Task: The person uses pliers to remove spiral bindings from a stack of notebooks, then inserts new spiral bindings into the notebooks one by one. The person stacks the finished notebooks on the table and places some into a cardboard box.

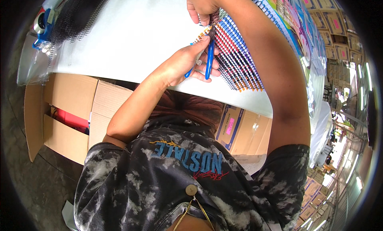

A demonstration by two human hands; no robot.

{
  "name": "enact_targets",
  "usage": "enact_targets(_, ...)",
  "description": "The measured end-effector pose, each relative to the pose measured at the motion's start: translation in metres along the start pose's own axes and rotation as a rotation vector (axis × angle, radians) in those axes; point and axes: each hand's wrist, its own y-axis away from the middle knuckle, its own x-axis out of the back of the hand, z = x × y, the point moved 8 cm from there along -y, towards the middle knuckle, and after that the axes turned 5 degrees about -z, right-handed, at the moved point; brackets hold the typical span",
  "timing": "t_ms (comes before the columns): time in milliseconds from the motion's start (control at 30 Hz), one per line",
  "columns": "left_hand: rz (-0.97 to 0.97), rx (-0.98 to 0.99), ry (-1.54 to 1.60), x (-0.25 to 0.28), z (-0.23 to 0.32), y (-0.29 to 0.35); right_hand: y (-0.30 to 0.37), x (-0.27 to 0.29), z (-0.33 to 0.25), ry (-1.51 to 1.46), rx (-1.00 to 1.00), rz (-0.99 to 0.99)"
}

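Observation:
My left hand [187, 61] is wrapped around a pair of blue-handled pliers [209, 57], their dark jaws pointing away from me. The jaws rest against the upper left end of a row of spiral-bound notebooks [235, 51], whose coils lie side by side on the white table [127, 35]. Just beyond the jaws is my right hand [203, 7], bent over the same end of the coils with its fingers curled down. What its fingertips grip, if anything, is hidden. My right forearm passes over the notebooks.
A bundle of black wire coils [81, 17] lies at the table's far left, beside a blue tape dispenser [44, 29] and clear plastic. Below the left edge stands an opened cardboard box [70, 93]; another carton [239, 129] sits under the table. Colourful covers [293, 21] lie at right.

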Motion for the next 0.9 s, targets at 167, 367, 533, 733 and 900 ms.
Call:
enact_targets(167, -0.008, -0.016, 0.009, -0.003, 0.003, 0.001, 0.006, -0.002, 0.002, -0.055, -0.035, -0.015)
enact_targets(367, -0.036, 0.008, 0.058, -0.005, -0.001, 0.004, -0.002, -0.004, 0.009, -0.105, -0.057, -0.002)
enact_targets(533, -0.046, 0.006, 0.082, -0.004, -0.001, 0.004, -0.001, 0.000, 0.002, -0.010, -0.002, 0.034)
enact_targets(733, -0.473, -0.105, 0.388, -0.002, 0.000, -0.008, 0.004, 0.004, 0.000, -0.004, -0.036, 0.038)
enact_targets(900, -0.085, -0.003, 0.043, 0.001, -0.004, 0.002, 0.009, 0.020, -0.013, 0.126, 0.151, 0.298)
